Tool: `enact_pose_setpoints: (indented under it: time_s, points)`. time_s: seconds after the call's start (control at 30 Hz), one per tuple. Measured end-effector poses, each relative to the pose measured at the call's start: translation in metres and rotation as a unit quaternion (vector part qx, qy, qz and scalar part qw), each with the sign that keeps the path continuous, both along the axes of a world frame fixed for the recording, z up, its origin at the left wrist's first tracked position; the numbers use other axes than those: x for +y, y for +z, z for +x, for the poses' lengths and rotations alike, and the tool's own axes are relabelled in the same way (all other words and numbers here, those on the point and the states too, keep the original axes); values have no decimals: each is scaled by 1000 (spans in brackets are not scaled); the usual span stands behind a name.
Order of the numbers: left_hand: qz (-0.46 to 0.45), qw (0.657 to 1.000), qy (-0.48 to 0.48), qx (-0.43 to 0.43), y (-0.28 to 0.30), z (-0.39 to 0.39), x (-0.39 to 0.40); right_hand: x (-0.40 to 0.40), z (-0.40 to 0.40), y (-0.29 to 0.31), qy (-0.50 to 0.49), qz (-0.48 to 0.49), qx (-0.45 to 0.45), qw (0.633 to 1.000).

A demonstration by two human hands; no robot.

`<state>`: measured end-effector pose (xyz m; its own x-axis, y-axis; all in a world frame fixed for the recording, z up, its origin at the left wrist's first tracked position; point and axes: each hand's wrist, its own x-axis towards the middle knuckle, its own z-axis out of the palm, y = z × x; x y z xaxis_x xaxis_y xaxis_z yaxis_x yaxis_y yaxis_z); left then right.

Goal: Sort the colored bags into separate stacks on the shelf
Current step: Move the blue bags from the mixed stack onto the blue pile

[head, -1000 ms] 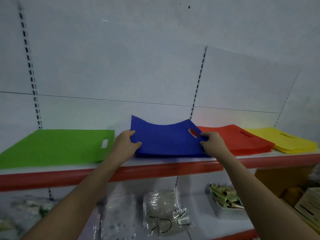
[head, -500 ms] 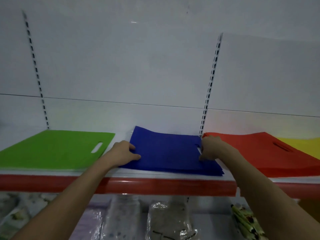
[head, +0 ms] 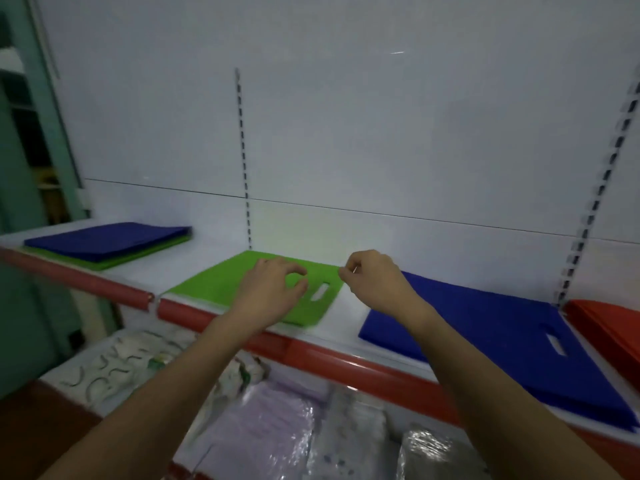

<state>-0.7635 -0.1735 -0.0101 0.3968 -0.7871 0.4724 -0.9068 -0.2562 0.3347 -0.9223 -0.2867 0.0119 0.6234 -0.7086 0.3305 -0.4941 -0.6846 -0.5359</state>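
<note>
From the head camera I am seeing the left hand (head: pixel 268 292) hovering over the green bag (head: pixel 225 289) at frame centre, fingers loosely curled and holding nothing. The right hand (head: pixel 375 284) is hanging just right of that bag's far corner, fingertips drawn narrow; whether they are pinching the edge I cannot tell. The blue stack (head: pixel 491 337) is lying lower right on the shelf (head: pixel 346 315), beside the red stack (head: pixel 609 323). Another blue-over-green pile (head: pixel 107 242) is sitting at left.
</note>
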Motion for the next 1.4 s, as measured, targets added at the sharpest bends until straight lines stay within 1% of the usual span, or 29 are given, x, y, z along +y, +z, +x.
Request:
enact_pose_setpoints:
  time_s: [0.13, 0.27, 0.47, 0.6, 0.73, 0.9, 1.03, 1.17, 1.27, 1.33, 1.4]
  points:
    - [-2, 996, 92, -16, 7, 66, 68, 51, 84, 1, 95, -2, -10, 995]
    - [-18, 990, 140, 19, 5, 133, 137, 111, 167, 4, 162, -4, 3, 987]
    - [4, 981, 196, 13, 3, 233, 240, 201, 292, -2, 205, 16, -1, 979]
    - [17, 973, 231, 24, -7, 296, 303, 258, 365, -18, 237, 27, 29, 971]
    - [31, 968, 244, 40, -17, 352, 340, 292, 429, -28, 256, 8, 65, 965]
    - [20, 967, 249, 38, -35, 419, 360, 308, 504, -39, 276, -2, 90, 957]
    - [23, 968, 244, 53, -51, 478, 352, 301, 567, -50, 283, 9, 97, 954]
    - [23, 968, 238, 70, -55, 540, 332, 288, 628, -52, 284, 32, 66, 956]
    - [32, 973, 223, 56, -46, 583, 313, 280, 666, -49, 287, 43, 49, 956]
    - [10, 978, 202, 46, -40, 609, 299, 270, 687, -45, 278, 44, 33, 959]
    - [-30, 982, 178, 47, -35, 629, 282, 258, 699, -40, 258, 53, -8, 965]
